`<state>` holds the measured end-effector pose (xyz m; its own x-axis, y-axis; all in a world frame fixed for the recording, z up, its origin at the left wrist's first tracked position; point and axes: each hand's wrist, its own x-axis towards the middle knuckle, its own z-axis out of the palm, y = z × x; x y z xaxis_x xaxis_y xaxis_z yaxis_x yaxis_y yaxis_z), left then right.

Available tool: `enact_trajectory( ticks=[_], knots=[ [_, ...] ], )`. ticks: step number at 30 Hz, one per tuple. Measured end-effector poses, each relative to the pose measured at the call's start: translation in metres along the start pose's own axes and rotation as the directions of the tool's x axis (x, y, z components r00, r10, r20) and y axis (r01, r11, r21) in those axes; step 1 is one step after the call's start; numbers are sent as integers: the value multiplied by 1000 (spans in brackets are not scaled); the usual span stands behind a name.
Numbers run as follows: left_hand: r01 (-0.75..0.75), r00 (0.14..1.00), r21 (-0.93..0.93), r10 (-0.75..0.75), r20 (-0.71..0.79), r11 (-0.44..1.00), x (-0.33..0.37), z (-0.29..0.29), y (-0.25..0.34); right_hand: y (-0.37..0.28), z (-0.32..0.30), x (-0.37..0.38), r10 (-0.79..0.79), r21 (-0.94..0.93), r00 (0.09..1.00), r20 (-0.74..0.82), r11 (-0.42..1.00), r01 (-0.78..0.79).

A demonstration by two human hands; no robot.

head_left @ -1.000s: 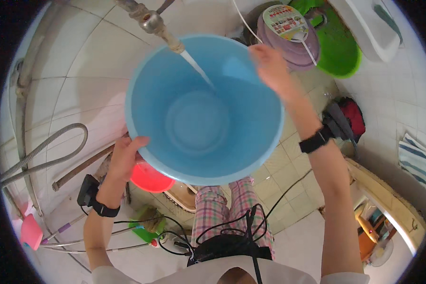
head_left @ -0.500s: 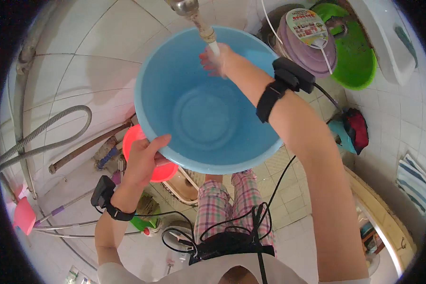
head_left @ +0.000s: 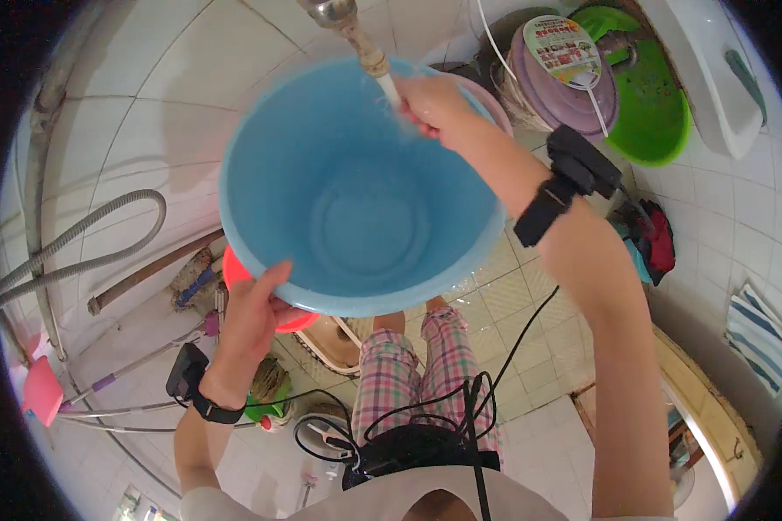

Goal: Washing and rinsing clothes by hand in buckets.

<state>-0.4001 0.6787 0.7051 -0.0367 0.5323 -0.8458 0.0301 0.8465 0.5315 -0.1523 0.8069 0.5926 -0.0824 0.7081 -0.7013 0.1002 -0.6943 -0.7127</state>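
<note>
1. Step in hand, my read: rinsing the basin (head_left: 291, 195) under the tap (head_left: 369, 56); water (head_left: 390, 89) running.
2. Basin is mid-scene, held off the floor (head_left: 500, 304), tap over its far side.
3. Left hand (head_left: 252, 304) clamped on the near left rim, thumb on the inner side.
4. Right hand (head_left: 439, 106) at the stream, fingers curled; blurred, can't tell if they grip anything.
5. Next move probably calls for a firm left grip while the right spreads water around the wall.
6. Vs 0.5 s ago: basin is farther left; right hand farther right, fingers curled, not spread; a pink thing (head_left: 493, 104) now shows past basin's far right side.
</note>
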Motion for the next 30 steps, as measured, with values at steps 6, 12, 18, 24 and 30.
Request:
enact_trajectory(
  ticks=[6, 12, 18, 24, 30],
  knots=[
    [17, 1000, -12, -18, -26, 1000, -3, -13, -20, -22, -30, -14, -392, -340, 915, -98, 877, 340],
    [58, 998, 13, -58, 3, 998, -9, -11, -32, -96, -42, -28, -800, -191, 583, -142, 600, 777],
    [75, 996, -28, -76, -43, 997, -18, -4, -44, -128, -10, -46, -859, -204, 507, -68, 510, 836],
    [126, 992, 15, -126, -21, 992, -19, -2, -49, -126, 6, -42, -852, -281, 502, -149, 524, 804],
    [94, 994, -13, -93, 53, 995, -20, 8, -57, -113, -10, -62, -901, -563, 374, -220, 430, 706]
  ],
)
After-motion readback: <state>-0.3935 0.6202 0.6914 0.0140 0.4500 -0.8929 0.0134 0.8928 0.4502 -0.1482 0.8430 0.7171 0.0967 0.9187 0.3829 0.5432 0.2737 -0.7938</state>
